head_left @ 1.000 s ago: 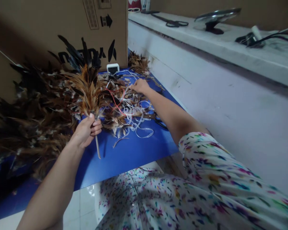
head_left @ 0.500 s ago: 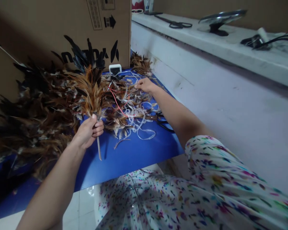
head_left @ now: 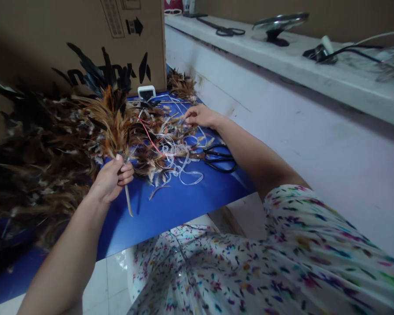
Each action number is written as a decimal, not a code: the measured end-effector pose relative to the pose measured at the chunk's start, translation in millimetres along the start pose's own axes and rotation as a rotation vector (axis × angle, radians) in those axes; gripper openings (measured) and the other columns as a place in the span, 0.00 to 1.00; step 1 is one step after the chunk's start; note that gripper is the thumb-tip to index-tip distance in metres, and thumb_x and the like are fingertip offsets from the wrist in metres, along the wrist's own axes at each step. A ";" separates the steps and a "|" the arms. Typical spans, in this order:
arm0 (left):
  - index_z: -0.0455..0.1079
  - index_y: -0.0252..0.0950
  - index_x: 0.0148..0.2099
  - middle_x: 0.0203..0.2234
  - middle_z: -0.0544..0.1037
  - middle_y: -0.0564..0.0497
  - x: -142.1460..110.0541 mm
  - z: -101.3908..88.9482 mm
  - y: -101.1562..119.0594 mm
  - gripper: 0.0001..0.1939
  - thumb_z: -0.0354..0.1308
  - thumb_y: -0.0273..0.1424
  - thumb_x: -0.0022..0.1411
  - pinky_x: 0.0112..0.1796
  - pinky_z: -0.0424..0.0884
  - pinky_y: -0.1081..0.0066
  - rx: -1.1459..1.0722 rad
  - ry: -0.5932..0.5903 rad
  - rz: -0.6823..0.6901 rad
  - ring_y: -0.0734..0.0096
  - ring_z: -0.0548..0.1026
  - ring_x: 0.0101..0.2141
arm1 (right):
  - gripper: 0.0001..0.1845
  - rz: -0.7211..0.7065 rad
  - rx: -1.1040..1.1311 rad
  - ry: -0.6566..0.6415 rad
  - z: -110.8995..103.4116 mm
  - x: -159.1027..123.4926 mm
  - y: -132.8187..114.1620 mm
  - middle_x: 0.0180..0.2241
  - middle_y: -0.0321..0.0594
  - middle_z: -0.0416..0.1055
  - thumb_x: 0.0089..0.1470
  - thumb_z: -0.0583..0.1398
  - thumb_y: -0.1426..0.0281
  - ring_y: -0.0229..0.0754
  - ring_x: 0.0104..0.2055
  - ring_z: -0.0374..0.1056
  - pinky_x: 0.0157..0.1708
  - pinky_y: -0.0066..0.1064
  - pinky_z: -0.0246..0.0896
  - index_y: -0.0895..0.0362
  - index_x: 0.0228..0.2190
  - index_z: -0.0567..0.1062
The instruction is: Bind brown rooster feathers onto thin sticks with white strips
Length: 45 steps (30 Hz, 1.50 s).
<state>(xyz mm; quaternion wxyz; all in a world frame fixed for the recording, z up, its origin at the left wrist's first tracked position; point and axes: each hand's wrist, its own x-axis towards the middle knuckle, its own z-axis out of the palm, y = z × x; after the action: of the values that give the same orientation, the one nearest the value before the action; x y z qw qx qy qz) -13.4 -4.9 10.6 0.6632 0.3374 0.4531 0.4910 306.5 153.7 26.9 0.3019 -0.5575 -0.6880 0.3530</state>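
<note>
My left hand (head_left: 114, 178) is closed around the thin stick of a feather duster (head_left: 114, 118). Brown feathers with dark tips fan upward from it, and the bare stick end points down below my fist. Over the loose feathers at the far right of the blue surface is my right hand (head_left: 198, 117), its fingers bent together; whatever is between the fingertips cannot be made out. Tangled clear plastic ribbon (head_left: 191, 181) and a red string (head_left: 147, 130) lie between the hands. Black-handled scissors (head_left: 220, 159) rest nearer me, their blades partly covered.
A large heap of feathers (head_left: 49, 162) covers the left of the blue tabletop (head_left: 157, 214). Behind stand a cardboard box (head_left: 131, 48) and a small white-framed device (head_left: 146, 92). The wall ledge (head_left: 246, 43) at right holds another scissors (head_left: 228, 31), a round stand (head_left: 279, 26) and cables.
My view has shifted slightly to the right. My right hand has moved a little off to the right relative to the scissors, whose handles now show fully. The left hand keeps its hold.
</note>
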 end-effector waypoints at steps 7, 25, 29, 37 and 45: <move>0.52 0.36 0.28 0.18 0.57 0.61 0.1 -0.2 -0.4 0.23 0.60 0.41 0.65 0.14 0.48 0.84 0.018 -0.014 0.002 0.88 0.53 0.14 | 0.11 -0.137 -0.417 0.091 -25.9 -25.1 16.8 0.35 0.43 0.80 0.49 0.63 0.77 0.41 0.36 0.73 0.42 0.33 0.68 0.61 0.37 0.82; 0.49 0.36 0.28 0.19 0.56 0.59 -2.1 -0.2 6.7 0.18 0.44 0.30 0.73 0.15 0.46 0.82 -0.018 -0.049 -0.006 0.87 0.53 0.14 | 0.16 -0.092 -0.644 -0.045 -38.9 -93.6 40.4 0.36 0.39 0.80 0.48 0.60 0.80 0.43 0.37 0.72 0.41 0.31 0.64 0.54 0.37 0.83; 0.49 0.36 0.28 0.19 0.56 0.59 -3.3 -0.3 10.8 0.18 0.44 0.30 0.73 0.15 0.45 0.81 -0.034 -0.018 0.004 0.87 0.53 0.13 | 0.18 -0.107 -0.807 -0.047 -37.8 -89.3 43.8 0.42 0.44 0.78 0.50 0.60 0.79 0.45 0.41 0.72 0.43 0.32 0.62 0.57 0.42 0.82; 0.49 0.37 0.29 0.17 0.56 0.60 -6.2 3.2 19.7 0.17 0.40 0.29 0.74 0.14 0.46 0.82 -0.014 0.038 0.016 0.87 0.51 0.12 | 0.09 -0.080 -0.822 -0.114 -26.2 -79.0 45.0 0.38 0.49 0.77 0.55 0.58 0.77 0.44 0.39 0.71 0.39 0.31 0.60 0.62 0.34 0.79; 0.51 0.36 0.28 0.17 0.55 0.59 -6.8 7.2 25.1 0.18 0.41 0.31 0.74 0.14 0.45 0.81 -0.058 0.111 0.001 0.87 0.51 0.13 | 0.15 -0.350 -0.667 -0.157 -11.3 -76.8 33.9 0.42 0.47 0.74 0.50 0.63 0.74 0.45 0.42 0.69 0.45 0.33 0.61 0.60 0.42 0.78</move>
<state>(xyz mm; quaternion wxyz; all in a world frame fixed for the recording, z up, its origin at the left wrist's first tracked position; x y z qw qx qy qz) -16.1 -4.1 37.4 0.6462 0.2904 0.4746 0.5223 349.5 84.5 3.8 0.1060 -0.4705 -0.8709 0.0947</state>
